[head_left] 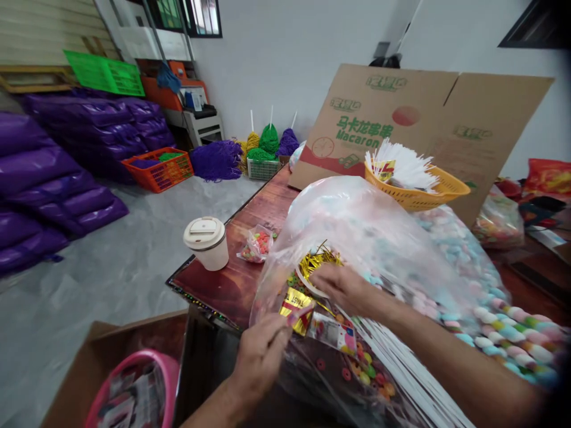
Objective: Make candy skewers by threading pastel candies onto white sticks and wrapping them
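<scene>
My left hand, low in the middle of the view, has its fingers closed at the lower edge of a gold and red packet. My right hand reaches over a bowl with a white rim that holds gold twist ties; its fingers are bent and what they hold is hidden. A clear packet with a pink print lies between the hands. Colourful ring candies and long white sticks lie below my right forearm.
A lidded cup and a small candy bag stand at the table's left. Behind are a big plastic bag, a yellow basket of white sticks and a cardboard box. A pink tub sits lower left.
</scene>
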A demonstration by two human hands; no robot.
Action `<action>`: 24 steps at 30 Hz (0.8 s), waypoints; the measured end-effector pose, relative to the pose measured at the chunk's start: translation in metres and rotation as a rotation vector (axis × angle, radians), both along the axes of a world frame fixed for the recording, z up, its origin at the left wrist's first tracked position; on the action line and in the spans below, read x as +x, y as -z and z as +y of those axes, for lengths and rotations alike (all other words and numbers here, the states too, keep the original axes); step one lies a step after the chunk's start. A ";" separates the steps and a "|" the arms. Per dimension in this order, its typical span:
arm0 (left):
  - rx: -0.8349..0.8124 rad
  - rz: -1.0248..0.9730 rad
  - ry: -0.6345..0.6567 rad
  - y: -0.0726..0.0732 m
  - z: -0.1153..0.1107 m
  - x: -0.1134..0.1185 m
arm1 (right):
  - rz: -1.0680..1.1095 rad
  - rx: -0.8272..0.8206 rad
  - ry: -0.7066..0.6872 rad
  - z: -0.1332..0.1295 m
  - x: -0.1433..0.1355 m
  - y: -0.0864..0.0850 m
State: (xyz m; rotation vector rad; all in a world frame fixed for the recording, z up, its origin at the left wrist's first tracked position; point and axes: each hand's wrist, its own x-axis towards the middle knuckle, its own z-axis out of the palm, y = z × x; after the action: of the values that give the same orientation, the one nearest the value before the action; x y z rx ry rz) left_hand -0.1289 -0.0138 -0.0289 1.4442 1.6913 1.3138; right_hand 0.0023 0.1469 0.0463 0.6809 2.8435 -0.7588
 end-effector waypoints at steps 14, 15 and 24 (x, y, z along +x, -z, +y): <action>-0.345 -0.904 -0.081 -0.006 0.024 0.038 | -0.242 0.507 0.220 0.061 0.024 0.008; -0.344 -0.921 -0.067 -0.008 0.027 0.044 | -0.216 0.502 0.265 0.060 0.026 0.008; -0.322 -0.908 -0.086 -0.026 0.026 0.070 | 0.220 0.136 0.391 -0.009 0.063 -0.007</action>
State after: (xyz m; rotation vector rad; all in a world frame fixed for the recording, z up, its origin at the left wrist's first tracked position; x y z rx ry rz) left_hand -0.0586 0.0118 -0.0030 0.4524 1.2495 1.3576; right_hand 0.0658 0.1383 0.0530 1.2742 3.0178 -0.7318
